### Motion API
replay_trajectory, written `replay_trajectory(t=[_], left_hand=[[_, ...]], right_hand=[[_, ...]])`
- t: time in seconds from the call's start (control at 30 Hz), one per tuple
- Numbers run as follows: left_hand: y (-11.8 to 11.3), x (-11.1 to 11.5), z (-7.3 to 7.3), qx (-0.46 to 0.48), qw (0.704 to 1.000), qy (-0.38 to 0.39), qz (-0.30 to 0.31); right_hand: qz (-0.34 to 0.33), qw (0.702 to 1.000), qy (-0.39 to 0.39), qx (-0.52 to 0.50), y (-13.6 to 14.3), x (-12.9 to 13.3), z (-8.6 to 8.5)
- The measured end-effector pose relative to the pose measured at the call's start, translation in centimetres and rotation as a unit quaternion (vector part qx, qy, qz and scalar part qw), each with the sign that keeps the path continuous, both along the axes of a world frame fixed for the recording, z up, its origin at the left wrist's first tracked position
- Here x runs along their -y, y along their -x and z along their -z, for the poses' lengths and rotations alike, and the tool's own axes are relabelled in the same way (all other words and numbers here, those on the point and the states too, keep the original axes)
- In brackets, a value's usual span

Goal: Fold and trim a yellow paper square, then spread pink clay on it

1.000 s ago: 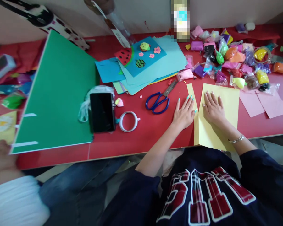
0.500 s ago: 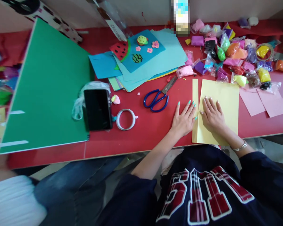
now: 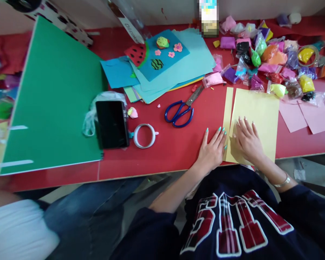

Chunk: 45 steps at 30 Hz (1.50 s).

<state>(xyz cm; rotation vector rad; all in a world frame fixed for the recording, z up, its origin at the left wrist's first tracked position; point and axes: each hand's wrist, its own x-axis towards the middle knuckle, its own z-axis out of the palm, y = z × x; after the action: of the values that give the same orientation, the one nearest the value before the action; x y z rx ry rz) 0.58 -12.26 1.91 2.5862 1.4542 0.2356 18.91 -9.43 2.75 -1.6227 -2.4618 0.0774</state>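
A pale yellow sheet of paper point(image 3: 261, 119) lies before me on the red table point(image 3: 148, 164). Along its left side runs a narrow yellow strip point(image 3: 228, 104); a red gap parts them at the top and narrows downward. Palm down, my left hand point(image 3: 212, 150) rests on the table with fingers stretched, their tips at the strip's lower left edge. My right hand point(image 3: 248, 141) lies flat on the sheet, fingers extended, holding nothing. Blue-handled scissors point(image 3: 180, 112) lie slightly spread, left of the strip.
Bagged coloured clay point(image 3: 272, 54) crowds the back right, above two pink papers point(image 3: 318, 115). Blue papers with clay shapes point(image 3: 176, 61) lie at the back. Leftward are a tape roll point(image 3: 144, 136), a black phone point(image 3: 112, 124) and a green board point(image 3: 56, 104). Another person's white sleeve point(image 3: 18, 227) shows lower left.
Both hands have slid a little toward me. The yellow sheet and strip have shifted right and tilted slightly, and the gap between their tops looks wider.
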Motion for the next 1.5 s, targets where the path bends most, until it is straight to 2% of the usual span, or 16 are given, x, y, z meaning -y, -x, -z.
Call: replay_trajectory(t=[0.17, 0.4, 0.53, 0.63, 0.8, 1.0, 1.1, 1.23, 1.5], left_hand=[[-0.4, 0.9, 0.1, -0.017, 1.0, 0.009, -0.018], [-0.7, 0.8, 0.2, -0.013, 0.999, 0.015, -0.041], [-0.1, 1.2, -0.2, -0.013, 1.0, 0.012, -0.025], [0.3, 2.5, -0.3, -0.007, 1.0, -0.001, -0.008], [0.3, 4.6, 0.2, -0.016, 1.0, 0.002, 0.015], [0.0, 4.7, 0.1, -0.031, 0.999, 0.018, -0.009], [-0.2, 4.8, 0.0, -0.024, 1.0, 0.001, -0.011], [-0.3, 5.6, 0.3, -0.001, 0.999, -0.028, 0.025], [0.9, 6.3, 1.1, -0.005, 1.0, -0.014, 0.022]], right_hand=[[0.021, 0.999, 0.023, 0.037, 0.5, 1.6, 0.8], [0.079, 0.996, -0.007, 0.028, 0.4, 2.1, 1.3], [0.007, 1.0, -0.028, 0.009, -0.2, 2.6, 0.5], [-0.025, 0.999, -0.021, 0.007, -0.4, 3.5, 0.0], [-0.006, 0.999, -0.008, 0.03, -0.2, 4.8, 0.7], [0.035, 0.999, -0.016, 0.037, -0.9, 5.1, 1.2], [0.035, 0.999, -0.011, 0.038, -1.0, 5.0, 1.3], [0.032, 0.998, -0.014, 0.042, -0.9, 4.8, 1.1], [0.012, 0.999, 0.022, 0.035, -2.0, 4.4, 0.8]])
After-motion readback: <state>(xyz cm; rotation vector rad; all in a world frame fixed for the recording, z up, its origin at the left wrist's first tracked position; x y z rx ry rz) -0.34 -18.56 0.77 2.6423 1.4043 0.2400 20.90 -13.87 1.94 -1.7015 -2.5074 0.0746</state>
